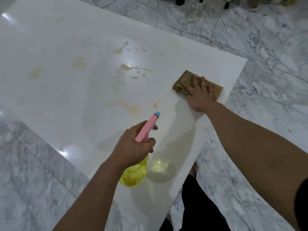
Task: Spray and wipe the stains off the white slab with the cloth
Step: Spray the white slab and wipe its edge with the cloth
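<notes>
Brown cloth (186, 81) under right hand (200, 95).

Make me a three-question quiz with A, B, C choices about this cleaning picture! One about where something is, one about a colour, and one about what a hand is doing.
1. Where is the cloth?
A. On the grey floor
B. On the white slab, near its far right corner
C. Draped over the bottle

2. What colour is the top of the spray bottle?
A. Pink with a blue tip
B. All green
C. Black

3. What is the right hand doing?
A. Hanging free in the air
B. Gripping the bottle
C. Pressing flat on the cloth

Answers: 1 B, the brown cloth lies on the slab by that corner. 2 A, the sprayer is pink with a blue nozzle, above a yellow body. 3 C, the right palm lies spread on the cloth, while the left hand grips the bottle.
</notes>
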